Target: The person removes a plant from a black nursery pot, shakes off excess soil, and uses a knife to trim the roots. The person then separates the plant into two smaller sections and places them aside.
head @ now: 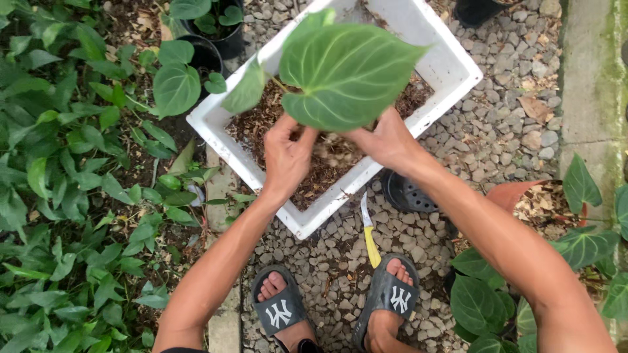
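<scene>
A plant with a large heart-shaped green leaf point(348, 72) and a smaller leaf point(246, 91) is held over a white rectangular tub point(451, 65) of brown bark mix point(327, 163). My left hand point(286, 157) and my right hand point(387, 140) both close around the plant's base under the big leaf, fingers together. The stem and roots are hidden by the leaf and my hands.
A yellow-handled knife point(370, 238) lies on the gravel near my sandalled feet. A black pot point(407, 195) lies beside the tub, a terracotta pot point(543, 202) with bark stands at right, black pots point(208, 55) at top left. Green plants cover the left.
</scene>
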A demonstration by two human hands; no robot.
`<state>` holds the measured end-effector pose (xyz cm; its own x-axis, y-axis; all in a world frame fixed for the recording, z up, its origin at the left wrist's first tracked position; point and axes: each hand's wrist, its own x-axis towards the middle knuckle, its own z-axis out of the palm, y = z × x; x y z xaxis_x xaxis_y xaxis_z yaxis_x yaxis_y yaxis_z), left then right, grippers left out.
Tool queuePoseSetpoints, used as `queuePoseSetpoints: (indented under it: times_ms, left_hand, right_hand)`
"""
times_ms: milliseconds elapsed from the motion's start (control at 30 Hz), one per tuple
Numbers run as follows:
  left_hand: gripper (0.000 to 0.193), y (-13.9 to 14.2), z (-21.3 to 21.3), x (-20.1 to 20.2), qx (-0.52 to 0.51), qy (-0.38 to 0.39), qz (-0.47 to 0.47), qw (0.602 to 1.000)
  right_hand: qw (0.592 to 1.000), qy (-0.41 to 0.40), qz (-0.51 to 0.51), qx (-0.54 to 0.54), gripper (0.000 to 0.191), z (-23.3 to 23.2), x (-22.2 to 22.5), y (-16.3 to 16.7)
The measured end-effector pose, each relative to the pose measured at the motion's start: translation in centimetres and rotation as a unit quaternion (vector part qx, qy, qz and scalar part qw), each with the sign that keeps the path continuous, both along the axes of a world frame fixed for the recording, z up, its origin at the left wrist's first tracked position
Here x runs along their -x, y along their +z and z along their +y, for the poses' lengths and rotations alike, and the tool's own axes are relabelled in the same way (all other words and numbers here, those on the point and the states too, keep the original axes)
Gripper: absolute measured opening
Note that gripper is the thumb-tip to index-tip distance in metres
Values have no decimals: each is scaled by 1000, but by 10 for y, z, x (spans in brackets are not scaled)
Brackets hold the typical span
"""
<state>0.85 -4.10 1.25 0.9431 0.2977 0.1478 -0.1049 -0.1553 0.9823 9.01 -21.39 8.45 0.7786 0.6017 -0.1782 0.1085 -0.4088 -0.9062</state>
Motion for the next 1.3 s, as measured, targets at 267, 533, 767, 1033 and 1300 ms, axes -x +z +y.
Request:
queuePoseSetpoints:
  times_ms: [267,533,767,1033,1300]
  left_hand:
    - [30,-5,22,-4,65,-30,64,995]
    - [33,-12,16,-13,2,-146,-49,988]
    - [36,-9,34,-15,-29,-57,-9,998]
    - [38,6,9,-34,-94,-106,-4,990]
    - [34,7,24,-26,-26,-120,-20,992]
  right_hand:
    - [949,-35,-229,214,78,-1,-19,28]
    - [998,26,34,39,72,14,-13,35]
    - [943,1,-309,126,44,2,-13,46]
    - [989,9,61,137,50,34,-8,48]
    - [967,49,-234,-87,40,18,-22,51]
